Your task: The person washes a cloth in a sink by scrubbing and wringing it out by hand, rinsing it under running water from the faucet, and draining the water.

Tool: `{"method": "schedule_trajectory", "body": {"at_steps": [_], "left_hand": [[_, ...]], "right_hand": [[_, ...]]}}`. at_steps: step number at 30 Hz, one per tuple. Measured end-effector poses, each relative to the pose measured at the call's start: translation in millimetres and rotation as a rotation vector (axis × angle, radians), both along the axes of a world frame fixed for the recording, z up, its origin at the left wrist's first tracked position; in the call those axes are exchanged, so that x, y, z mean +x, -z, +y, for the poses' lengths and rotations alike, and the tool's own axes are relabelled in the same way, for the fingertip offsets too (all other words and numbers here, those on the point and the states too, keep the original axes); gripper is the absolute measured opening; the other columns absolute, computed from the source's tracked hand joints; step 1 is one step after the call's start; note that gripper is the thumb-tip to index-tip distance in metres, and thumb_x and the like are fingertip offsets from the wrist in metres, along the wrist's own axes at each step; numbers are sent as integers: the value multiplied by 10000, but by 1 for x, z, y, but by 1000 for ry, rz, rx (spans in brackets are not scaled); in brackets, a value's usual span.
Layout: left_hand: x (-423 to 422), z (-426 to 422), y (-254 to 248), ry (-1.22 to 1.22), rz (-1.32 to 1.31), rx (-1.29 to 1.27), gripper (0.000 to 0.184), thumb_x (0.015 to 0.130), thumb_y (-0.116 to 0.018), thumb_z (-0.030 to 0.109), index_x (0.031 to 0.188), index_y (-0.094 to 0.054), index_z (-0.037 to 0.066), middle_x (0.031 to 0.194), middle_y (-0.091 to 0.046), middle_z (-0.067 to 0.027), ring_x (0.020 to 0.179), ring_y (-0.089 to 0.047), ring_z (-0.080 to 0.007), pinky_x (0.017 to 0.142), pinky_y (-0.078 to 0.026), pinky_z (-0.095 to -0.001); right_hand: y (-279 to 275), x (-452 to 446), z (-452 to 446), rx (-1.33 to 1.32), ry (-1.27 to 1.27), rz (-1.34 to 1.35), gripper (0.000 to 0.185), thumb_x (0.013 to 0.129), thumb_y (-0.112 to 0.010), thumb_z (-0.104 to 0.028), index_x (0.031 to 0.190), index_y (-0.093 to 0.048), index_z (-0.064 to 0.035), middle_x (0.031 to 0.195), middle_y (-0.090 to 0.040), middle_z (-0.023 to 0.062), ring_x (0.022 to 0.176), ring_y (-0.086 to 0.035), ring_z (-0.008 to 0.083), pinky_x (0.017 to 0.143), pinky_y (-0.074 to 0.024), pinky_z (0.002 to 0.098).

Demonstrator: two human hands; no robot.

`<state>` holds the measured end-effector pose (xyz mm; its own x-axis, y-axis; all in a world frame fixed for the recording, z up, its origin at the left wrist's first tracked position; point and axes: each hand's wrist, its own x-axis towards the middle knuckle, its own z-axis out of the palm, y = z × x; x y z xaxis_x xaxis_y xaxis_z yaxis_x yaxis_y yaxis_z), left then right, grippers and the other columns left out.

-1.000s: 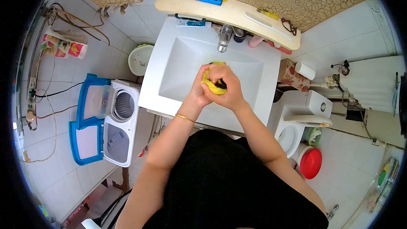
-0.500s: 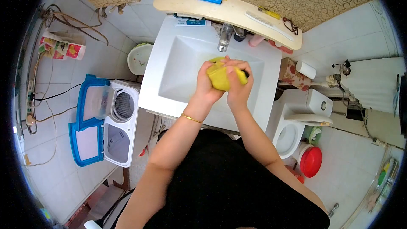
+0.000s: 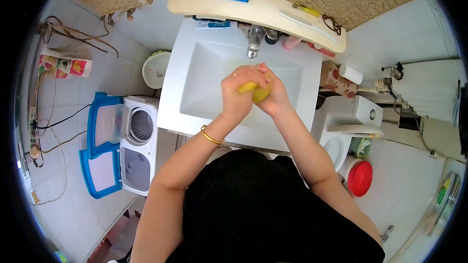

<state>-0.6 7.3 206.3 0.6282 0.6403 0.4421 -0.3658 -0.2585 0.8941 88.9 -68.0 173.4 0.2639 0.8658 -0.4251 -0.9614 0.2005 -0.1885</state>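
A yellow cloth (image 3: 262, 92) is squeezed between my two hands above the white sink basin (image 3: 200, 87). My left hand (image 3: 239, 91), with a ring on a finger and a gold bangle at the wrist, wraps over the cloth from the left. From the right, my right hand (image 3: 276, 91) presses against it, its fingers meeting those of my left. Most of the cloth is hidden by the fingers. Just beyond the hands is the metal faucet (image 3: 254, 41).
A cream shelf (image 3: 263, 12) above the sink holds a comb, glasses and a blue box. At left a small washing machine (image 3: 138, 168) has its blue-edged lids up. The toilet (image 3: 336, 148) and a red-lidded bucket (image 3: 360, 178) are at right.
The cloth is more bunched up and more covered by my fingers. My left hand has turned over the top of it. The view has shifted slightly.
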Motion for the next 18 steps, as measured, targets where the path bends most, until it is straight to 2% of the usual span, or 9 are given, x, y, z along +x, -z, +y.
{"method": "schedule_trajectory", "body": {"at_steps": [3, 7, 10, 12, 15, 16, 18], "left_hand": [[-2, 10, -6, 132, 8, 342, 138, 632, -598, -49, 645, -624, 86, 773, -656, -42, 825, -647, -244, 758, -520, -345], [-4, 11, -16, 222, 7, 625, 130, 578, -646, 24, 646, -610, 130, 729, -623, -4, 792, -623, -210, 675, -505, -332], [-5, 10, -32, 274, -44, 845, 115, 555, -643, 88, 605, -554, 142, 719, -608, 13, 794, -614, -192, 653, -504, -323], [-4, 10, -39, 282, -100, 988, 116, 570, -646, 149, 613, -539, 156, 711, -585, 19, 791, -605, -188, 645, -494, -316], [-4, 5, -47, 385, -148, 1053, 133, 590, -625, 214, 621, -512, 151, 702, -549, 20, 792, -596, -196, 631, -479, -313], [-7, 4, -50, 437, -122, 1093, 162, 595, -614, 236, 605, -486, 138, 670, -505, 12, 733, -569, -199, 618, -461, -317], [-8, 2, -53, 518, -109, 1135, 169, 594, -614, 240, 600, -483, 133, 661, -500, 9, 703, -550, -192, 620, -457, -321]], "right_hand": [[-4, 14, 2, 69, -175, 97, 233, 1000, -468, -346, 873, -548, -168, 761, -567, -23, 731, -580, 136, 671, -504, 318], [-12, 21, 10, 61, -314, 97, 325, 1006, -454, -368, 758, -521, -169, 625, -510, -43, 546, -512, 115, 516, -453, 280], [-36, 20, 18, -169, -337, -41, 362, 1010, -445, -373, 711, -475, -171, 577, -467, -49, 479, -437, 96, 460, -400, 267], [-43, 23, 19, -99, -436, -38, 372, 1010, -446, -372, 694, -452, -175, 539, -425, -55, 446, -386, 86, 435, -360, 253], [-54, 25, 20, 12, -588, -63, 388, 1010, -451, -366, 671, -420, -180, 497, -365, -66, 414, -322, 69, 413, -306, 231], [-57, 25, 21, 50, -640, -77, 393, 1010, -453, -363, 664, -410, -181, 485, -345, -70, 406, -303, 63, 408, -290, 223], [-64, 23, 22, -19, -705, -99, 391, 1006, -467, -356, 661, -414, -180, 482, -336, -71, 401, -281, 60, 404, -269, 219]]}}
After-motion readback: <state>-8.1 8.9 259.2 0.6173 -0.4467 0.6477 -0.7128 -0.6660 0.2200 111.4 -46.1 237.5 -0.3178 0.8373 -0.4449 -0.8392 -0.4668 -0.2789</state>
